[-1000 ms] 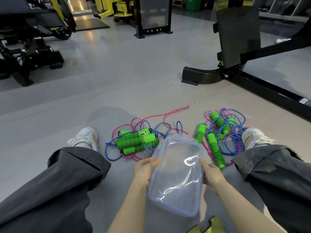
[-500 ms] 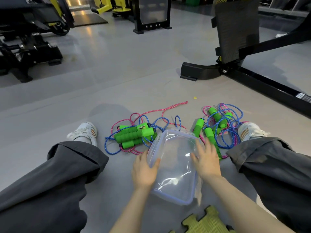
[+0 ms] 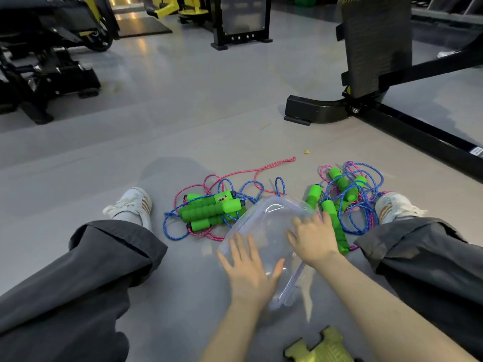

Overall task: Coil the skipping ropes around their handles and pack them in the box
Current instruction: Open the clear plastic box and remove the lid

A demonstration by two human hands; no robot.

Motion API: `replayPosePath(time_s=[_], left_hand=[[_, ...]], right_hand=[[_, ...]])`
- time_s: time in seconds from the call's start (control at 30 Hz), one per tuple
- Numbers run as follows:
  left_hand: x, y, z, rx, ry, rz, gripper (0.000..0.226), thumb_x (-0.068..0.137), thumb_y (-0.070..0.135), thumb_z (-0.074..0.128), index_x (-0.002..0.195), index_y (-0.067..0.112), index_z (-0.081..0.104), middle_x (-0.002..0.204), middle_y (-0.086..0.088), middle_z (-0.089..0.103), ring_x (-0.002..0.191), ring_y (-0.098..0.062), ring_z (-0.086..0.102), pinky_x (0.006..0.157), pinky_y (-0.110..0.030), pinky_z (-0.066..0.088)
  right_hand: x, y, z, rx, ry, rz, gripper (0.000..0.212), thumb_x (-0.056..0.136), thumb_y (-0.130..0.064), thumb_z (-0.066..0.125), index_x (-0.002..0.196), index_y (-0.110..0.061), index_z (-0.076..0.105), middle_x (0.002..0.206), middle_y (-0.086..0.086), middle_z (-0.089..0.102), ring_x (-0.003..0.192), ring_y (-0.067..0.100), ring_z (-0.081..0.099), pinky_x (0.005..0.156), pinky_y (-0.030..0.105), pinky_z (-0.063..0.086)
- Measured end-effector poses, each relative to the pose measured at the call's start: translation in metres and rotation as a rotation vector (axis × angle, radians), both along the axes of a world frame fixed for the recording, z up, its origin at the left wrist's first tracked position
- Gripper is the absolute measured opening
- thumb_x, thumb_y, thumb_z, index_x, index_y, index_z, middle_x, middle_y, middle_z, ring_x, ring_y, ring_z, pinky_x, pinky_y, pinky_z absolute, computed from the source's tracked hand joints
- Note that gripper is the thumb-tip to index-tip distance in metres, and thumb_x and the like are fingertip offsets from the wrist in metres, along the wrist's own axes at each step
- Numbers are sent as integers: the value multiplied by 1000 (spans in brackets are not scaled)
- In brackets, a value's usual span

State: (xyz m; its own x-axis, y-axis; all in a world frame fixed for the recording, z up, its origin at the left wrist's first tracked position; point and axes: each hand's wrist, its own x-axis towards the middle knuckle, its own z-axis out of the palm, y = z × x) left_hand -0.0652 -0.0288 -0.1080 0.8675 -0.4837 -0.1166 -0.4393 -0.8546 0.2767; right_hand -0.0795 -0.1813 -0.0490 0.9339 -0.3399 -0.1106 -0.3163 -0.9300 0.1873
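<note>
Fingers point(image 3: 236, 245) lay spread flat on the box point(image 3: 264, 215) under our left hand point(image 3: 251, 275) and right hand point(image 3: 313, 241), the nearest green handle point(image 3: 339, 236) pointing away just beside the right.

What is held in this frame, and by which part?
Nothing is gripped: left hand and right hand rest flat, fingers spread, on the clear plastic box.

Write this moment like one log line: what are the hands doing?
left hand: open, flat on clear box | right hand: open, flat on box | skipping ropes: loose on floor, outside box
</note>
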Motion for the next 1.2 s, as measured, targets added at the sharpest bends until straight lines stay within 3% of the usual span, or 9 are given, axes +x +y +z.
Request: replayPosePath(time_s=[0.1,0.17,0.27,0.4,0.5,0.6,0.83,1.1,1.2], left_hand=[[44,23,9,141,-60,-242,109,74,84,-1,150,11,25,158,-15,12,147,-24,9,112,-53,-8],[68,36,17,152,-67,-444,110,65,85,-7,153,21,5,159,-4,-11,146,-16,-14,113,-49,-18],[84,49,11,16,-261,-496,81,89,74,14,147,22,33,156,-10,19,145,-25,21,113,-50,5],[77,47,-4,-194,-326,-83,57,92,44,34,133,11,55,136,-17,53,124,-31,52,103,-50,38],[65,45,1,-485,139,329,48,101,39,34,128,8,57,122,-11,61,114,-31,55,92,-38,43],[61,52,10,-916,627,687,38,93,36,59,64,13,53,62,-3,52,67,-22,47,61,-32,37],[67,62,18,-1219,999,960,14,82,6,71,90,-5,67,62,-11,70,49,-20,65,47,-28,55],[77,57,28,-1005,563,827,24,75,3,78,86,8,57,71,-2,55,64,-17,48,52,-14,42],[73,70,21,-988,565,810,39,74,14,81,103,13,56,92,-4,61,80,-16,56,66,-26,44]], right_hand=[[15,-12,-4,48,-51,217,62,97,-50,12,129,-19,55,136,14,53,124,34,50,106,52,32],[17,-11,-8,120,-7,336,83,87,-61,-8,141,-22,41,150,9,30,135,26,36,114,48,16],[11,-4,-31,224,15,260,83,77,-68,-13,147,-29,5,153,0,-4,144,20,4,114,42,-7],[6,3,-51,241,25,124,68,95,-58,3,140,-23,41,142,12,46,127,35,48,103,46,13],[6,6,-44,281,-38,61,80,88,-65,-8,144,-22,31,149,13,34,136,37,35,108,47,6],[2,10,-48,274,-53,27,103,54,-75,-39,141,-27,-15,151,2,-17,146,28,-7,113,49,-11],[4,13,-40,278,29,-18,108,34,-72,-49,132,-28,-32,156,5,-21,144,28,-17,113,52,-11],[5,10,-37,317,41,-7,116,35,-78,-44,139,-30,-25,157,5,-18,145,27,-16,113,49,-13],[0,1,-24,347,-70,-141,100,67,-79,-18,150,-26,-1,159,6,-3,146,27,-1,117,44,0]])
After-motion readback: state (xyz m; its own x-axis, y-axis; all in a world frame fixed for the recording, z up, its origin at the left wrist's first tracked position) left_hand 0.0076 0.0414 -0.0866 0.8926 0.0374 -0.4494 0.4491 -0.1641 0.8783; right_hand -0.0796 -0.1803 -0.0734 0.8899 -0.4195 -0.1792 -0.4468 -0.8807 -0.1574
